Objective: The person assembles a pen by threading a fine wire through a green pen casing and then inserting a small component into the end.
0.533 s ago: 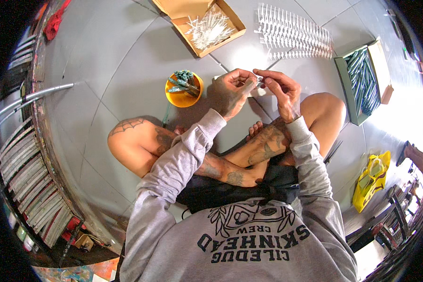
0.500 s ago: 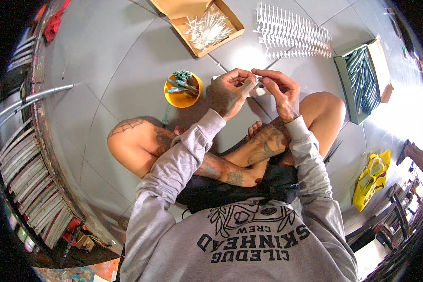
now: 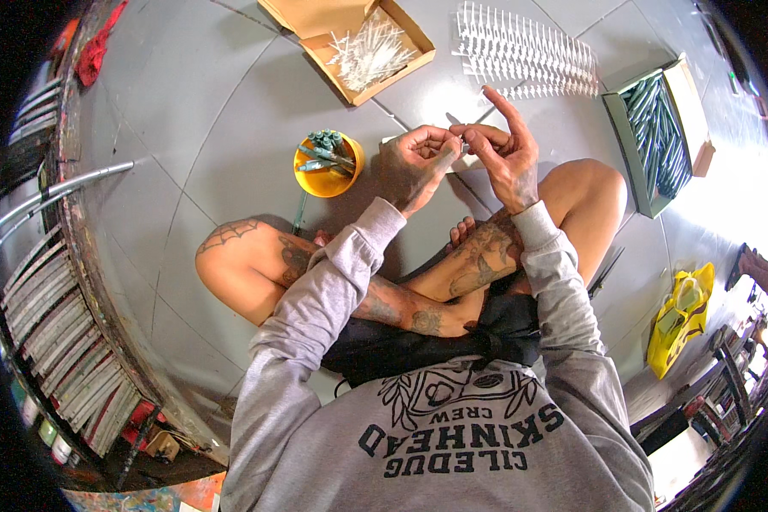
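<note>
Near the left hand (image 3: 416,171), a yellow cup (image 3: 322,185) holds rods (image 3: 326,147).

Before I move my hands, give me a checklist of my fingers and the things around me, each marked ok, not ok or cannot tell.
1. Left hand and right hand meeting at the fingertips around a small piece: ok.
2. Clear view of that piece: not ok, fingers cover most of it.
3. Yellow cup upright, green pieces inside: ok.
4. Cardboard box open, white sticks showing: ok.
5. Green box open, dark green tubes showing: ok.
6. Raised right index finger clear of the white rows: cannot tell, they look close in this single view.
</note>
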A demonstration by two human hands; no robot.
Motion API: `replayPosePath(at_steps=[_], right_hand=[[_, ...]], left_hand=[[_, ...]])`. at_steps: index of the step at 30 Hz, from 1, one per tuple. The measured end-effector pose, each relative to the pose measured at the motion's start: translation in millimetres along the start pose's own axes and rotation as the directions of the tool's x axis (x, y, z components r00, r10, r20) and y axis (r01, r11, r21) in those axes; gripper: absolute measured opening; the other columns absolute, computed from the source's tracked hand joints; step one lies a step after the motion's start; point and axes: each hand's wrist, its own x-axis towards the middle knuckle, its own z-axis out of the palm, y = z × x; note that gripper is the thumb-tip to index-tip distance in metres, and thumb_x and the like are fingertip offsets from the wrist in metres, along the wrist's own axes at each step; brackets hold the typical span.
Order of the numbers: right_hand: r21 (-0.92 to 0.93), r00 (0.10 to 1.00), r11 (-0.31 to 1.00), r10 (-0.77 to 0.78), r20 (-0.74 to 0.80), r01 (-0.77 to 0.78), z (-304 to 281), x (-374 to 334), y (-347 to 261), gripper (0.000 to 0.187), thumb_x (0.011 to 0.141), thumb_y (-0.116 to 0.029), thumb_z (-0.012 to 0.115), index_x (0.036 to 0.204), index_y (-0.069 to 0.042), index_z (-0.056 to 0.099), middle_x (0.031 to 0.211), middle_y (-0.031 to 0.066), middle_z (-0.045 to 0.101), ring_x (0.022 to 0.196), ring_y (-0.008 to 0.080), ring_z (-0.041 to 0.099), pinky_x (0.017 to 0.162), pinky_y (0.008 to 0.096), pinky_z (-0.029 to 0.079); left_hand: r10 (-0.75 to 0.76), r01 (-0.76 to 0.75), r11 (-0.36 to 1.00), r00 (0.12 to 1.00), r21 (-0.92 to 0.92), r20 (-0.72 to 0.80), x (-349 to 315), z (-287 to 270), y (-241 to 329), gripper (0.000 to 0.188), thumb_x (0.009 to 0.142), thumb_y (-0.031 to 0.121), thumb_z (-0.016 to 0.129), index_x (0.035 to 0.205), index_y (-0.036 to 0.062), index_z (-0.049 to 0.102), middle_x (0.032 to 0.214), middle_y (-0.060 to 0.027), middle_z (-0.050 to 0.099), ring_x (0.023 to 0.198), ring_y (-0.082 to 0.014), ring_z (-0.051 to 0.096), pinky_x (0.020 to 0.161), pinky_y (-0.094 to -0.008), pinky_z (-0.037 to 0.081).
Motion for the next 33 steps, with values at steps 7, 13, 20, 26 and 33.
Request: replayPosePath(at_steps=[7,13,20,26,33], right_hand=[[0.031,1.0,0.999,0.021,-0.023,-0.02,1.5,0.6,0.7,0.051,0.094,-0.014,0.066,0.14,0.001,0.049,0.101,0.0161,0.075,0.093,0.0196,0.071,0.082,0.0332,0.057],[0.147,0.991,0.98,0.136,0.01,-0.136,-9.0,-1.0,21.1,0.023,0.094,-0.015,0.068,0.108,0.004,0.068,0.091,0.0129,0.073,0.081,0.0174,0.069,0.072,0.0302,0.055],[0.194,0.978,0.959,0.194,0.082,-0.207,-4.3,-2.5,13.3,0.018,0.095,-0.012,0.07,0.102,0.004,0.07,0.093,0.0118,0.072,0.083,0.0168,0.068,0.074,0.0303,0.057],[0.224,0.976,0.95,0.207,0.067,-0.217,-2.2,-2.9,10.7,0.022,0.094,-0.014,0.072,0.105,0.005,0.069,0.094,0.0105,0.071,0.082,0.0167,0.069,0.076,0.0301,0.058],[0.154,0.982,0.97,0.183,0.048,-0.189,3.4,-5.1,12.4,0.024,0.098,-0.016,0.068,0.107,0.006,0.067,0.093,0.0089,0.07,0.08,0.014,0.067,0.075,0.028,0.056]], left_hand=[[0.047,-0.047,0.997,0.999,0.055,0.001,2.2,-3.6,-6.9,0.023,0.092,0.018,0.071,0.099,-0.004,0.069,0.084,-0.0044,0.072,0.071,-0.0046,0.062,0.063,-0.0188,0.049],[0.023,-0.026,0.999,0.993,-0.021,-0.113,4.6,-1.0,1.8,0.022,0.09,0.016,0.073,0.099,-0.0034,0.071,0.081,-0.0025,0.072,0.069,-0.0036,0.061,0.06,-0.0184,0.048],[0.058,-0.062,0.998,0.99,-0.029,-0.129,3.4,-0.1,4.5,0.025,0.09,0.019,0.074,0.101,-0.0028,0.071,0.082,-0.0008,0.069,0.072,-0.0042,0.059,0.061,-0.0197,0.048],[0.134,-0.127,0.99,0.983,0.059,-0.129,5.1,-0.5,-2.3,0.03,0.092,0.028,0.073,0.102,-0.0001,0.072,0.079,0.0021,0.064,0.07,-0.0038,0.055,0.057,-0.0206,0.045],[0.088,-0.081,0.996,0.984,0.049,-0.158,2.7,3.1,-9.0,0.035,0.093,0.034,0.073,0.103,0.0011,0.072,0.074,0.0051,0.059,0.063,-0.0013,0.047,0.052,-0.0186,0.037]])
